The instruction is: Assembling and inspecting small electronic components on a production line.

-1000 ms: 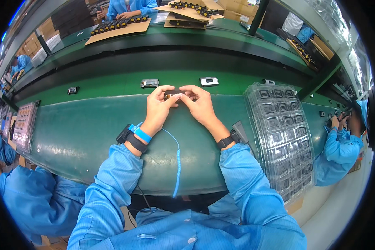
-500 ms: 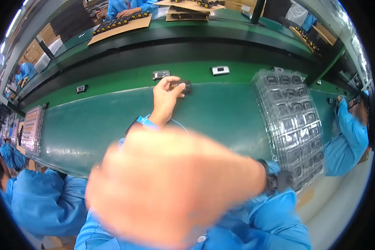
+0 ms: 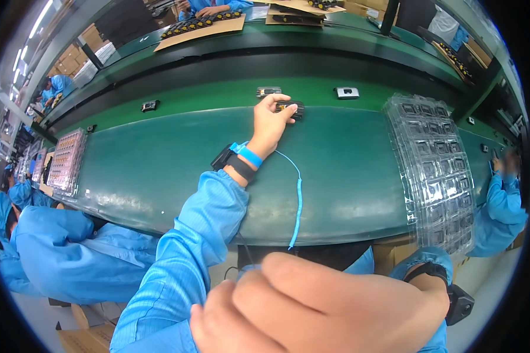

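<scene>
My left hand (image 3: 269, 125) reaches to the far side of the green bench mat and pinches a small black device (image 3: 298, 110) between thumb and fingers. A blue wrist strap with a coiled cord (image 3: 300, 203) is round that wrist. Just behind the device lies a small grey unit (image 3: 269, 92). Close to the camera, my right hand (image 3: 335, 306) fills the lower middle, its fingers curled together; whatever they may hold is hidden. A dark band with a black module (image 3: 458, 304) sits at the right wrist.
Stacked clear plastic trays (image 3: 433, 170) stand at the right of the mat (image 3: 159, 159). A white-faced unit (image 3: 347, 93) and a dark unit (image 3: 149, 106) lie on the far strip. Filled trays (image 3: 68, 162) are at left. People in blue work on both sides and across the bench.
My right hand has dropped toward the lower edge, uncovering my left forearm and the cord. The scene has shifted right in view. My left hand still holds the black device.
</scene>
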`<state>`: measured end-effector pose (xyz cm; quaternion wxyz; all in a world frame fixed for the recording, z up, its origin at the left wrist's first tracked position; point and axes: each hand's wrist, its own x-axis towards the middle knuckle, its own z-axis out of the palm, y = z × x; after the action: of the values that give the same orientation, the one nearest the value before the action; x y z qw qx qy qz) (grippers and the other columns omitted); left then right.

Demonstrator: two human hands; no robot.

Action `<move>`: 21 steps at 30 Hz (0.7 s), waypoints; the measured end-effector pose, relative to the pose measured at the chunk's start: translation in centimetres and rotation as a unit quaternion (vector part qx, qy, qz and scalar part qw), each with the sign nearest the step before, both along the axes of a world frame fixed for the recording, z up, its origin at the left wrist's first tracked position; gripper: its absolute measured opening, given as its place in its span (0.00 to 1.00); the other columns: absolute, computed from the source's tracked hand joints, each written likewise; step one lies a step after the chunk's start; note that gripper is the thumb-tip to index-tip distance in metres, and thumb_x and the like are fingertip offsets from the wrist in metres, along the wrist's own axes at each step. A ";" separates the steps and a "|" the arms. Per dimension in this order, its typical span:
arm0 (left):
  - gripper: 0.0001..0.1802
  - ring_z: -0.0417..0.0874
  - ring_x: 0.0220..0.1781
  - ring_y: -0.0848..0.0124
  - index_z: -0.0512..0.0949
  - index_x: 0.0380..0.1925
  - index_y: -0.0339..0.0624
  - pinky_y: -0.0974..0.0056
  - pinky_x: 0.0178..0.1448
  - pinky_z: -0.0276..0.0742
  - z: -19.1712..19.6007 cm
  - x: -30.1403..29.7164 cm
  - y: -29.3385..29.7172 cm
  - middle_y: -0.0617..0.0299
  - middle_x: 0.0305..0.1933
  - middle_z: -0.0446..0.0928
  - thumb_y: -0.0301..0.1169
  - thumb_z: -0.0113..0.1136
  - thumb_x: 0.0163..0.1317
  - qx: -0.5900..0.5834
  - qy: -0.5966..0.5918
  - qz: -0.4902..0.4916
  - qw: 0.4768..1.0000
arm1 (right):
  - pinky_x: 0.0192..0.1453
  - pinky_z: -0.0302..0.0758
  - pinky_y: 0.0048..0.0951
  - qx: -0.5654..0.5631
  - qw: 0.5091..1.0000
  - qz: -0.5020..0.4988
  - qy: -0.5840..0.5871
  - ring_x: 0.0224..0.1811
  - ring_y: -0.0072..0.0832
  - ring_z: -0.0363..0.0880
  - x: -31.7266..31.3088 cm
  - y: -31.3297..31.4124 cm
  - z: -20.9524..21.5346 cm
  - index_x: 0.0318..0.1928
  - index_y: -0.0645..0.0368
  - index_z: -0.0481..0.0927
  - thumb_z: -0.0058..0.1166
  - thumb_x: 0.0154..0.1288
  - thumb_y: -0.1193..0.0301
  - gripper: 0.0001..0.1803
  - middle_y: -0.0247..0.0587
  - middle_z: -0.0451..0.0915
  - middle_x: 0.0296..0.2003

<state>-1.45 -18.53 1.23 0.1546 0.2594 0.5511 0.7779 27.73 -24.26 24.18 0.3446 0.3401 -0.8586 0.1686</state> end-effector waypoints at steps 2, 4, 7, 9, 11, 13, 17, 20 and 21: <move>0.14 0.87 0.40 0.73 0.79 0.49 0.33 0.70 0.38 0.86 0.2 -0.2 -0.6 0.57 0.43 0.85 0.18 0.68 0.65 0.002 -0.008 0.011 1.000 | 0.31 0.58 0.29 -0.008 1.000 -0.005 -0.012 0.26 0.28 0.63 0.7 -0.4 -0.2 0.16 0.54 0.69 0.59 0.37 0.65 0.12 0.32 0.63 0.21; 0.14 0.87 0.40 0.73 0.79 0.49 0.33 0.70 0.38 0.86 0.2 -0.7 -1.7 0.57 0.42 0.84 0.18 0.68 0.65 -0.005 -0.004 0.022 1.000 | 0.32 0.60 0.28 -0.015 1.000 -0.005 -0.027 0.26 0.28 0.63 0.9 -1.2 -0.7 0.16 0.54 0.70 0.60 0.38 0.66 0.11 0.33 0.64 0.21; 0.14 0.87 0.40 0.73 0.79 0.49 0.33 0.70 0.38 0.86 0.4 0.6 0.3 0.58 0.42 0.84 0.19 0.69 0.65 0.008 -0.007 0.000 1.000 | 0.35 0.67 0.29 -0.018 0.991 -0.090 0.099 0.29 0.28 0.69 0.9 -1.5 -2.5 0.20 0.58 0.77 0.61 0.40 0.67 0.09 0.35 0.72 0.25; 0.15 0.87 0.43 0.72 0.80 0.51 0.33 0.68 0.42 0.87 0.3 0.9 1.3 0.57 0.45 0.85 0.20 0.70 0.66 -0.004 -0.003 -0.024 1.000 | 0.42 0.76 0.32 -0.069 0.948 -0.167 0.264 0.34 0.29 0.75 0.3 -1.8 -3.5 0.30 0.62 0.85 0.63 0.42 0.67 0.13 0.38 0.80 0.34; 0.16 0.87 0.45 0.69 0.80 0.52 0.32 0.65 0.43 0.89 -0.3 1.3 2.6 0.55 0.45 0.84 0.21 0.70 0.66 0.011 0.000 -0.042 0.999 | 0.35 0.74 0.35 0.145 0.963 -0.200 -0.112 0.33 0.34 0.79 5.7 0.9 2.5 0.42 0.55 0.85 0.61 0.56 0.70 0.12 0.38 0.81 0.36; 0.17 0.88 0.46 0.66 0.81 0.53 0.33 0.62 0.46 0.90 -1.1 -1.1 -1.3 0.53 0.47 0.84 0.23 0.71 0.66 -0.018 0.034 0.022 0.999 | 0.40 0.77 0.40 0.121 0.907 -0.273 -0.296 0.39 0.41 0.82 6.2 6.0 2.3 0.48 0.55 0.86 0.59 0.60 0.74 0.15 0.44 0.84 0.40; 0.17 0.88 0.52 0.66 0.81 0.56 0.35 0.64 0.49 0.89 -1.2 -1.4 -0.5 0.54 0.54 0.83 0.26 0.70 0.68 -0.019 0.045 -0.003 0.999 | 0.56 0.77 0.46 0.048 0.782 -0.568 -0.251 0.50 0.53 0.81 15.7 18.6 -1.1 0.57 0.60 0.84 0.54 0.72 0.75 0.15 0.53 0.85 0.46; 0.16 0.86 0.52 0.69 0.80 0.54 0.35 0.68 0.46 0.87 -2.0 -1.9 0.2 0.57 0.54 0.82 0.23 0.69 0.68 0.012 0.028 -0.028 0.999 | 0.57 0.79 0.51 0.046 0.608 -0.761 -0.225 0.52 0.55 0.85 25.1 25.9 -3.5 0.51 0.62 0.86 0.58 0.72 0.69 0.13 0.58 0.87 0.46; 0.17 0.86 0.51 0.70 0.80 0.55 0.35 0.69 0.45 0.85 -2.6 -2.0 0.6 0.58 0.53 0.82 0.24 0.70 0.68 0.012 0.023 -0.033 0.999 | 0.57 0.79 0.51 0.045 0.592 -0.774 -0.220 0.52 0.55 0.85 27.9 27.9 -4.4 0.51 0.62 0.86 0.58 0.72 0.69 0.13 0.58 0.87 0.46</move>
<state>-3.42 -17.94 -1.32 0.1644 0.2976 0.5365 0.7724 55.68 3.63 19.77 0.1301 -0.4850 -0.8548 -0.1308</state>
